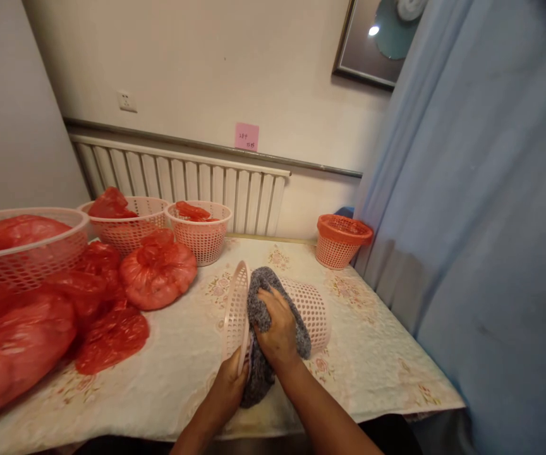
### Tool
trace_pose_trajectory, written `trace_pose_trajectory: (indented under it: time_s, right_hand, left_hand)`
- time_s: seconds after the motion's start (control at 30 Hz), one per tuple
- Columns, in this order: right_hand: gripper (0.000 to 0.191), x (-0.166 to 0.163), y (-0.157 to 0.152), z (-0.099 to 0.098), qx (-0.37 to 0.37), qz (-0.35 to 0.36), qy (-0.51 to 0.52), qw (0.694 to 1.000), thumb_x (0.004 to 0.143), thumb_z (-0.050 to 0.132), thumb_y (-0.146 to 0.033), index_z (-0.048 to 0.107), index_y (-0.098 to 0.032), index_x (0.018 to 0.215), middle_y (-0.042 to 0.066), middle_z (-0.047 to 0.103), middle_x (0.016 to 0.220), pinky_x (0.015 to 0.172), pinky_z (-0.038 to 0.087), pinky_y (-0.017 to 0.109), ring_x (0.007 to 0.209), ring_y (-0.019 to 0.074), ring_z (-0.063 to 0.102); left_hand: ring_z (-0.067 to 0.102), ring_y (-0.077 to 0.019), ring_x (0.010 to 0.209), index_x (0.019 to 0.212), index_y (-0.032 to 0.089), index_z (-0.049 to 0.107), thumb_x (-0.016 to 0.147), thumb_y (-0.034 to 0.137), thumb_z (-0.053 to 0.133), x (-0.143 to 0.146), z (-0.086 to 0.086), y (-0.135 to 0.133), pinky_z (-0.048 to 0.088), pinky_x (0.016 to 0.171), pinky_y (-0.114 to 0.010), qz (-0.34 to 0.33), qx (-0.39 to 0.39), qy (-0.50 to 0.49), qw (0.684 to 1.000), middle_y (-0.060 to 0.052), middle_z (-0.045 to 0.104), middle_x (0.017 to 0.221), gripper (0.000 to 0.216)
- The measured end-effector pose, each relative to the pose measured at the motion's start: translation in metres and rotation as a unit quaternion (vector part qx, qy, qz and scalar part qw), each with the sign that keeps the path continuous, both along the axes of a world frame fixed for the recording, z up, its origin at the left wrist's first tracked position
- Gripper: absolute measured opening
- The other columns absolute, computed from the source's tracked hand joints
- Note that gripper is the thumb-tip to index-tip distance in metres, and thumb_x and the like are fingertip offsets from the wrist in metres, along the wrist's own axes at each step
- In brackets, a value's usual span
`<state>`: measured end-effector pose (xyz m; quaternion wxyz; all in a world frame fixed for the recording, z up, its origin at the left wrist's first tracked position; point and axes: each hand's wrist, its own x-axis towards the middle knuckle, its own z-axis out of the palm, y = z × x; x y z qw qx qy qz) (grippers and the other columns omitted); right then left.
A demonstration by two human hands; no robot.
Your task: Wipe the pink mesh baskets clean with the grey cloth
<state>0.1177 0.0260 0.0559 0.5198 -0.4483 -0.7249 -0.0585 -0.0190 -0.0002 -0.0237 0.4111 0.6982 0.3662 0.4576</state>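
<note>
A pale pink plastic basket (308,309) lies tipped on its side on the flowered tablecloth, its wide mouth facing left. My left hand (228,382) grips the near edge of its rim, fingers closed around it. With my right hand (277,325) I press a dark grey fuzzy cloth (263,281) against the outside of the basket, close behind the rim. The fingers of that hand are bent into the cloth, which drapes over the basket's side and hangs down between my two hands. Part of the basket's wall is hidden under the cloth.
Red plastic bags (159,272), filled and tied, lie on the left. Behind them stand pink baskets (200,234) with red bags inside. An orange-rimmed basket (342,240) stands at the back right by a blue curtain (491,221). A white radiator (182,177) runs along the wall.
</note>
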Motion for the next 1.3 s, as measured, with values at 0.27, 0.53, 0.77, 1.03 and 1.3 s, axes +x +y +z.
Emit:
trace_pose_trajectory:
  time_s: [0.27,0.53,0.77,1.03,1.3]
  right_hand:
    - [0.049,0.003,0.01,0.007,-0.042,-0.021,0.008,0.999,0.068,0.054,-0.012,0.058,-0.02,0.116,0.004,0.063,0.115,0.104,0.038,0.04,0.117,0.0221,0.05]
    - [0.051,0.024,0.012,-0.005,-0.037,-0.013,-0.006,0.999,0.07,0.052,-0.01,0.056,-0.021,0.12,0.004,0.061,0.12,0.105,0.036,0.039,0.12,0.0215,0.049]
    - [0.039,0.098,0.034,-0.029,-0.087,-0.144,0.047,0.985,0.075,0.053,-0.019,0.061,-0.021,0.113,0.005,0.063,0.116,0.098,0.041,0.035,0.109,0.0206,0.056]
    - [0.047,0.132,0.012,-0.074,-0.073,-0.268,0.139,0.951,0.074,0.048,-0.02,0.055,-0.01,0.12,0.015,0.06,0.118,0.096,0.041,0.044,0.112,0.027,0.053]
    - [0.05,0.042,-0.025,-0.071,0.0,-0.119,0.025,0.993,0.072,0.053,-0.016,0.051,-0.014,0.123,0.011,0.057,0.124,0.103,0.036,0.049,0.13,0.0274,0.037]
  left_hand:
    - [0.052,-0.0249,0.12,0.124,0.018,0.055,0.081,0.017,0.047,0.003,0.019,-0.002,0.035,0.107,-0.038,-0.03,-0.048,-0.007,0.998,-0.005,0.06,0.128,0.044]
    - [0.055,-0.0255,0.115,0.119,0.014,0.057,0.076,0.014,0.046,0.022,0.056,0.011,0.038,0.103,-0.04,0.055,-0.05,-0.045,0.996,-0.007,0.066,0.117,0.045]
    - [0.061,-0.0252,0.104,0.114,0.013,0.058,0.084,0.03,0.048,0.02,0.048,0.008,0.045,0.094,-0.037,0.061,-0.077,-0.013,0.995,-0.01,0.068,0.112,0.035]
    - [0.061,-0.0254,0.103,0.112,0.013,0.059,0.084,0.031,0.048,0.021,0.045,0.012,0.045,0.093,-0.037,0.062,-0.068,-0.008,0.996,-0.01,0.068,0.111,0.035]
    - [0.055,-0.0254,0.116,0.123,0.014,0.054,0.086,0.028,0.047,0.015,0.038,0.008,0.039,0.102,-0.039,0.022,-0.058,-0.002,0.998,-0.009,0.063,0.123,0.04]
